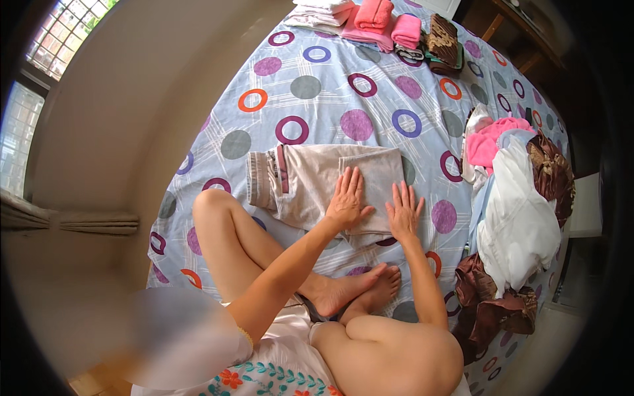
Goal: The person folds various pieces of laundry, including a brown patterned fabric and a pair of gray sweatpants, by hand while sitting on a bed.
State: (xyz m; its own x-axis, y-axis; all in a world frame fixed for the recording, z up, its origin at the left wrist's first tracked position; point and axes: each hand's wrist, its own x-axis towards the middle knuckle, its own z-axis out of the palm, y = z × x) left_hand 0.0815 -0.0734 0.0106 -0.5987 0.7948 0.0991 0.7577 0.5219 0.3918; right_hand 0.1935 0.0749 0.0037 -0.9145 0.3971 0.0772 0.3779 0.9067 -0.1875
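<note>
A pair of light grey-beige pants [310,175] lies folded flat on the bed in front of me. Its ribbed elastic waistband [260,180] points left, with a dark red strip beside it. My left hand [349,199] rests palm down on the folded leg part, fingers stretched out. Close by on the right, my right hand [404,211] lies flat along the right end of the same pants, fingers spread and partly past the edge. Neither hand grips the cloth.
Folded pink towels [374,14], white folded cloth [323,13] and a brown patterned folded piece [444,38] sit at the far edge. A loose heap of white clothing [518,218] and brown satin cloth [489,303] lies right. My bent legs border the patterned bedsheet [277,66].
</note>
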